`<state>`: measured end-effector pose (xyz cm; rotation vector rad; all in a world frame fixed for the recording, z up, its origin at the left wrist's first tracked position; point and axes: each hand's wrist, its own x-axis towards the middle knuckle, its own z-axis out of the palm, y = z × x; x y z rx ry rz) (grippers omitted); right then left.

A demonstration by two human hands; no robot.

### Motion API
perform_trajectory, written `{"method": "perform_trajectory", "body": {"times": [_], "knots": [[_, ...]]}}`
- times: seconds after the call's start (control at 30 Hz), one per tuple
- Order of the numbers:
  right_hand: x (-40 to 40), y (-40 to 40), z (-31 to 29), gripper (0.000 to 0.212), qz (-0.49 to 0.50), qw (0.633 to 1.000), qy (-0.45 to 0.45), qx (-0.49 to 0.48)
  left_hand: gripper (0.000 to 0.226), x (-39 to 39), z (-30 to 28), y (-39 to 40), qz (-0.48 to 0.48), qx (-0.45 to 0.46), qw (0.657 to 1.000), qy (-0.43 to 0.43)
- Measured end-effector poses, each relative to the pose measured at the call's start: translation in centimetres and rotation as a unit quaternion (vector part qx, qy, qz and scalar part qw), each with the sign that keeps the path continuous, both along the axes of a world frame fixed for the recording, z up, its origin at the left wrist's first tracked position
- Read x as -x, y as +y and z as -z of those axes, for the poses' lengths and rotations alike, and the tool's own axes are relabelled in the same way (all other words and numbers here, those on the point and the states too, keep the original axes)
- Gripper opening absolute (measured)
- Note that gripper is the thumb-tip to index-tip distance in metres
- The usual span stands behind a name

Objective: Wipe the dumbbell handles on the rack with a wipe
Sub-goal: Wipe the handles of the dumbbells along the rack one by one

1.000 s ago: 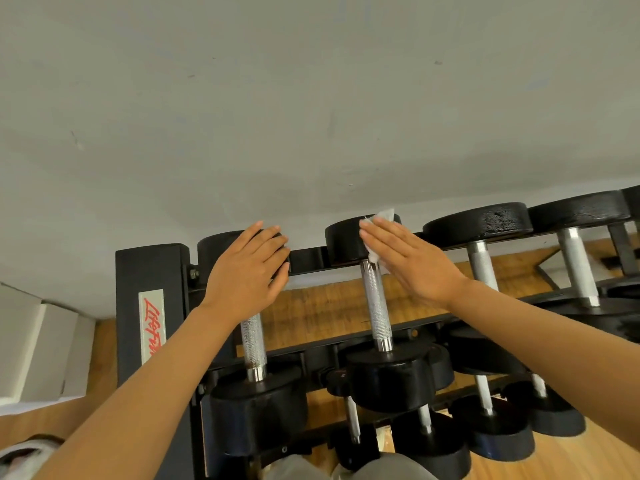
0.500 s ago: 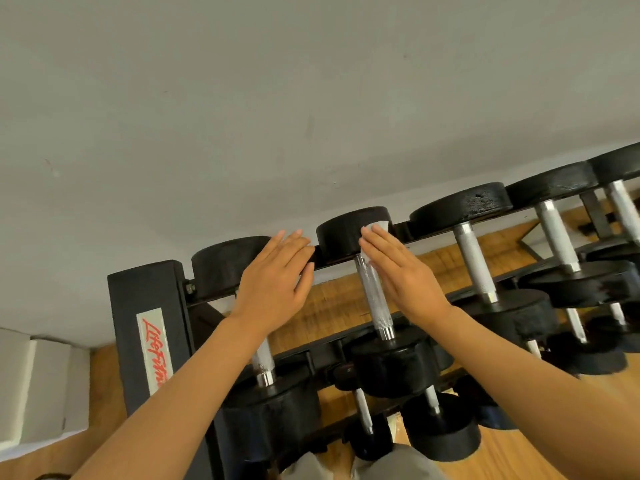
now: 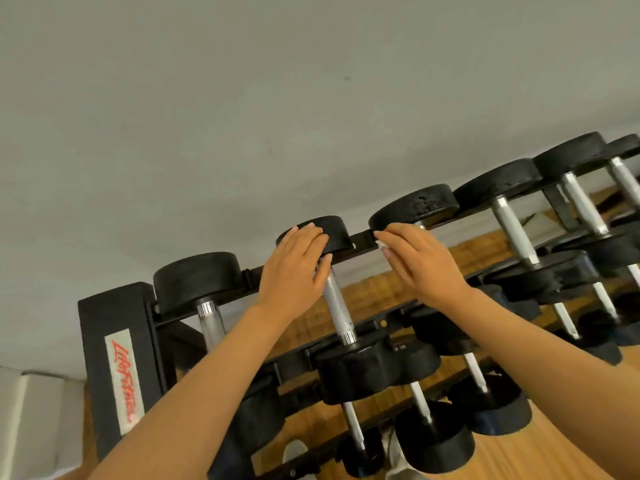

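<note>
Lower tiers: partly hidden behind both forearms; dumbbells cut off at the bottom edge.
Left hand: laid with fingers straight and close together on the far head and upper handle of dumbbell 2.
Right hand: fingers extended over the wipe, pressed at dumbbell 3; that handle is hidden.
Wipe: only a white corner shown.
Rack: label hard to read.
</note>
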<state>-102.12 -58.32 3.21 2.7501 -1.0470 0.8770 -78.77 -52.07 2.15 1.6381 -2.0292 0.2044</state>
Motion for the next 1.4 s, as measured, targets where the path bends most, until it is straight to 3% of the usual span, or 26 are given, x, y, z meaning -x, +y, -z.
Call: {"method": "perform_trajectory", "body": {"times": [0.27, 0.43, 0.57, 0.67, 0.73, 0.8, 0.87, 0.97, 1.07, 1.13, 1.27, 1.4], "knots": [[6.9, -6.6, -0.5, 0.035, -0.011, 0.999, 0.024, 0.021, 0.053, 5.6, 1.4, -1.7, -0.123, -0.071, 0.990, -0.012], [7.9, -9.3, 1.2, 0.042, -0.076, 0.994, 0.072, 0.023, 0.063, 7.0, 2.7, -1.9, -0.183, -0.088, 0.979, -0.037], [6.0, -9.8, 1.2, 0.040, -0.070, 0.990, 0.097, 0.074, 0.062, 7.3, 2.9, -2.1, -0.196, -0.095, 0.976, -0.015], [2.7, -10.0, 0.6, 0.043, -0.087, 0.967, 0.210, 0.115, 0.060, 7.0, 3.2, -2.1, -0.192, -0.095, 0.977, -0.015], [1.2, -9.8, 0.7, 0.054, -0.117, 0.918, 0.355, 0.136, 0.058, 6.8, 3.3, -2.1, -0.190, -0.083, 0.978, -0.012], [1.2, -9.9, 0.0, 0.055, -0.123, 0.893, 0.407, 0.150, 0.056, 6.7, 3.6, -2.1, -0.185, -0.065, 0.981, -0.013], [2.8, -10.3, -0.5, 0.051, -0.121, 0.916, 0.352, 0.149, 0.054, 6.6, 3.9, -2.0, -0.183, -0.048, 0.982, -0.022], [7.9, -11.3, 0.1, 0.049, -0.089, 0.973, 0.203, 0.065, 0.054, 6.6, 4.2, -2.2, -0.188, -0.035, 0.981, -0.024], [9.9, -10.9, 0.4, 0.049, -0.048, 0.993, 0.105, 0.004, 0.054, 6.8, 4.5, -2.5, -0.194, -0.032, 0.980, -0.006], [8.6, -10.3, 0.6, 0.046, -0.027, 0.994, 0.106, 0.008, 0.054, 7.0, 4.7, -2.6, -0.197, -0.027, 0.980, 0.005], [3.7, -9.2, 0.2, 0.050, -0.007, 0.975, 0.213, 0.069, 0.054, 7.3, 4.7, -2.9, -0.206, -0.013, 0.978, 0.012], [-0.9, -7.6, 1.2, 0.055, -0.025, 0.898, 0.431, 0.079, 0.054, 7.5, 4.6, -2.8, -0.209, -0.012, 0.977, 0.030]]}}
